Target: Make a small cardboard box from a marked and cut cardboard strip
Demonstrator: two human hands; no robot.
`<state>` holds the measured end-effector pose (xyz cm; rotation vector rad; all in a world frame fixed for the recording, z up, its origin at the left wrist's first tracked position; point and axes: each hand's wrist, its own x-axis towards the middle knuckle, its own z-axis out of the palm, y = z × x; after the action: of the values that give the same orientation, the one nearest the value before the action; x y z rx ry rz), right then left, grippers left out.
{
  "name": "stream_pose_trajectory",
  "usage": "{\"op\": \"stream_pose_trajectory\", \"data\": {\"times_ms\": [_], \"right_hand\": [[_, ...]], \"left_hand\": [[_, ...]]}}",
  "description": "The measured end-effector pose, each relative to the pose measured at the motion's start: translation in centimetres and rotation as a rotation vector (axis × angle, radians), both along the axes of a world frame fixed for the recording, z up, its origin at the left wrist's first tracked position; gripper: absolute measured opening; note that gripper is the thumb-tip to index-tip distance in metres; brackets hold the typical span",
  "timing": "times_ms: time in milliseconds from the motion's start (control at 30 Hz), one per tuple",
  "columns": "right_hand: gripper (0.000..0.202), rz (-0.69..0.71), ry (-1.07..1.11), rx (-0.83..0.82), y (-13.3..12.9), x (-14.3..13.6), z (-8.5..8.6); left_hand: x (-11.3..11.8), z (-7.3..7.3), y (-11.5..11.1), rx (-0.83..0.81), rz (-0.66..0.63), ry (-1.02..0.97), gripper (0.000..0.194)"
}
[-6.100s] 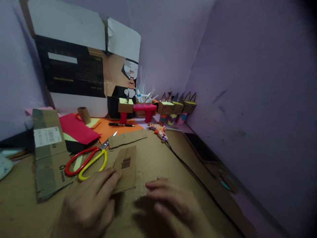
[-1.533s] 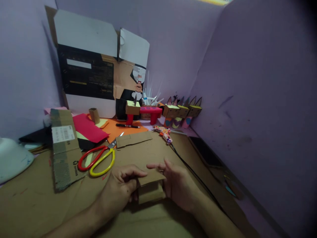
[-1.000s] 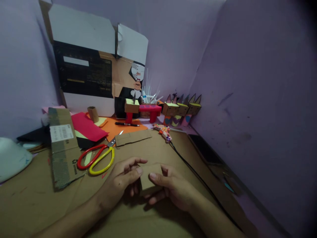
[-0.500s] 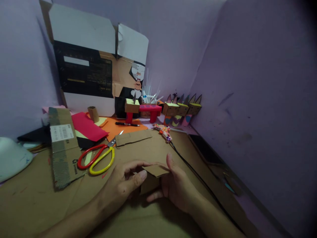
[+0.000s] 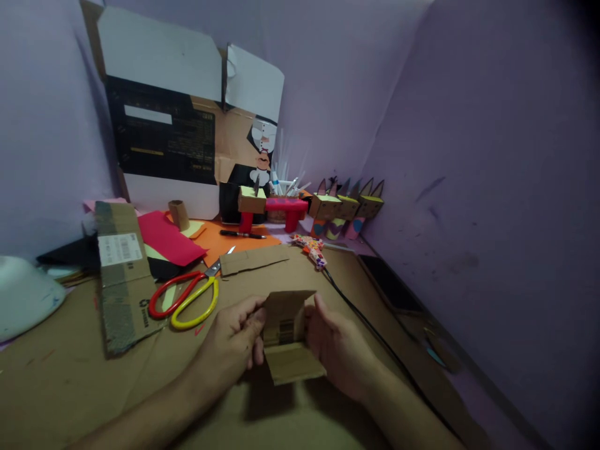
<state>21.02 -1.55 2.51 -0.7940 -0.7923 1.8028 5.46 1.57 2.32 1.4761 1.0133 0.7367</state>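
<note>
A small folded piece of cardboard (image 5: 294, 362) is held above the table between my hands, its open side facing me and a barcode-like print on its inner face. My left hand (image 5: 239, 334) pinches its left edge, thumb on the near side. On the right edge rests my right hand (image 5: 340, 347), with the thumb up and the other fingers partly hidden behind the cardboard. Left of my hands lie scissors (image 5: 195, 300) with one red and one yellow handle, blades slightly apart. Just beyond is a flat cardboard strip (image 5: 253, 259).
A patterned glue gun (image 5: 312, 250) trails a black cord (image 5: 365, 319) past my right forearm. A taped cardboard piece (image 5: 122, 281) and red paper (image 5: 171, 237) lie left. Cardboard animal figures (image 5: 325, 206) stand along the back. A dark phone-like slab (image 5: 389, 284) lies by the right wall.
The small cardboard piece has been turned in my hands, so its printed inside now faces me with one flap toward me. My left fingers have shifted to its left edge.
</note>
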Motion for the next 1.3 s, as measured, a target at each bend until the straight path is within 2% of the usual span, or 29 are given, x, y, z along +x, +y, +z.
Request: {"op": "stream_pose_trajectory", "data": {"times_ms": [133,200,300,367,400,433,533,600,667,733,800,867,933,1000,1033,1100,1133,1200,1267,1300], "right_hand": [[0.036,-0.001,-0.032,0.088,-0.3,-0.1,-0.3],[0.042,-0.009,-0.126,0.168,-0.4,-0.2,-0.7],[0.042,-0.184,-0.409,0.245,-0.5,0.0,-1.3],[0.04,-0.342,-0.643,0.269,-0.9,0.5,-1.6],[0.04,-0.361,-0.751,0.311,-1.2,0.7,-1.7],[0.044,-0.324,-0.846,0.403,-1.5,1.0,-1.7],[0.055,-0.088,-1.069,0.743,-2.4,1.3,-2.0],[0.047,-0.006,-1.216,0.86,-2.7,1.1,-2.3],[0.034,0.009,-1.343,0.933,-2.8,0.7,-2.7],[0.03,-0.017,-1.424,1.02,-2.7,0.3,-3.1],[0.029,-0.051,-1.484,1.103,-2.8,0.1,-3.4],[0.03,-0.07,-1.524,1.131,-2.9,-0.1,-3.6],[0.031,-0.069,-1.561,1.128,-3.0,-0.1,-3.6],[0.032,-0.03,-1.603,1.104,-3.1,-0.2,-3.4],[0.033,0.008,-1.624,1.097,-3.0,-0.2,-3.2],[0.037,0.089,-1.662,1.06,-2.8,-0.1,-2.8],[0.038,0.118,-1.672,1.035,-2.7,-0.1,-2.5],[0.038,0.14,-1.691,0.99,-2.4,-0.1,-2.2],[0.036,0.151,-1.713,0.978,-2.3,-0.1,-2.2],[0.035,0.152,-1.723,0.993,-2.3,0.0,-2.3]], "left_hand": [[0.2,0.6,-0.1,0.185,0.033,0.023,0.019],[0.2,0.8,0.0,0.213,0.089,0.024,0.019],[0.1,0.6,0.3,0.095,0.154,0.018,0.027],[0.1,0.2,0.6,0.018,0.153,0.058,0.023],[0.1,0.0,0.7,-0.01,0.146,0.096,0.018],[0.1,-0.2,0.9,-0.035,0.135,0.14,0.013],[0.2,-0.7,1.2,-0.099,0.082,0.269,0.007],[0.1,-0.9,1.2,-0.091,0.091,0.285,0.01],[-0.3,-0.9,0.9,0.061,0.171,0.297,0.026],[-1.0,-1.0,0.1,0.303,0.226,0.339,0.042],[-1.9,-1.2,-1.1,0.523,0.154,0.386,0.046],[-2.7,-1.7,-2.2,0.714,0.067,0.391,0.052],[-3.0,-2.3,-3.0,0.819,0.097,0.39,0.059],[-3.1,-2.8,-3.4,0.911,0.152,0.368,0.056],[-3.0,-2.9,-3.5,0.978,0.13,0.346,0.053],[-2.7,-2.7,-3.4,1.068,-0.028,0.333,0.05],[-2.5,-2.4,-3.4,1.049,-0.127,0.355,0.051],[-2.1,-1.9,-3.3,0.888,-0.248,0.448,0.051],[-1.8,-1.6,-3.4,0.761,-0.261,0.522,0.045],[-1.7,-1.7,-3.4,0.764,-0.262,0.537,0.042]]}}
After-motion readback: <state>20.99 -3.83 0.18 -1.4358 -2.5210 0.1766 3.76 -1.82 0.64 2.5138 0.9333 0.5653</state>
